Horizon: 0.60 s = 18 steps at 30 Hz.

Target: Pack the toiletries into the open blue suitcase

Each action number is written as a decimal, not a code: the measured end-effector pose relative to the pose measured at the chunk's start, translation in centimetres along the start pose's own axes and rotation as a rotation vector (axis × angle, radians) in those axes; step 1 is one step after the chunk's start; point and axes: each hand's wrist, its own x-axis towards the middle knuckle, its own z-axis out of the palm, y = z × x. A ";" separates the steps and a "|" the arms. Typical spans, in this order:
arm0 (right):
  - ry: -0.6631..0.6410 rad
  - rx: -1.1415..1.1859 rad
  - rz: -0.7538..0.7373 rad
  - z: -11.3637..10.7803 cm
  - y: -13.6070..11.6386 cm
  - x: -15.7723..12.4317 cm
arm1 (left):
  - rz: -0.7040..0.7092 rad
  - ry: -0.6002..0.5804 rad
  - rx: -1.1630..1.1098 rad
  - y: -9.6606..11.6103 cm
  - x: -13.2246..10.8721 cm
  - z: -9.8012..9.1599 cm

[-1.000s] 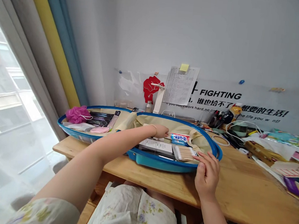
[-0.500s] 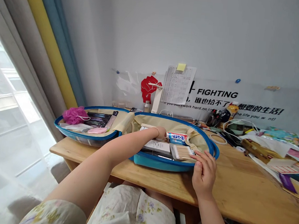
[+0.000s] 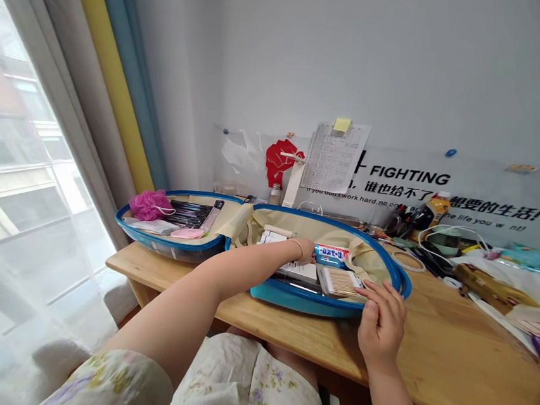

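Note:
An open blue suitcase (image 3: 308,303) lies spread in two halves on the wooden desk. My left hand (image 3: 304,251) reaches down into its right half, beside a blue, red and white toothpaste box (image 3: 331,253). The wrist and forearm hide most of its fingers. My right hand (image 3: 383,325) is at the near right rim, its fingers stretched out and apart, with the fingertips at the edge of a clear pack of cotton swabs (image 3: 340,282). A white box (image 3: 300,270) with print lies left of the swabs, partly under my left wrist.
The left half holds a pink bath puff (image 3: 149,205), dark slim packets (image 3: 190,214) and a pink packet (image 3: 187,233). Right of the suitcase are a tape roll (image 3: 407,261), a brown pouch (image 3: 494,284) and a bottle (image 3: 435,211). A white lamp (image 3: 293,184) stands behind.
The view has swung a little to the left, so everything sits farther right. My left hand stays low in the right half, and my right hand stays at the rim by the swabs.

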 end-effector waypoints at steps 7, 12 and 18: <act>0.000 0.006 0.028 0.0 0.0 0.0 | 0.061 -0.055 0.009 0.0 -0.2 -0.2; -0.003 0.008 0.024 0.0 0.1 0.0 | 0.095 -0.060 0.036 -0.4 -0.4 -0.3; -0.003 0.004 -0.007 0.0 0.0 0.0 | 0.070 0.034 0.055 -1.4 0.0 -0.2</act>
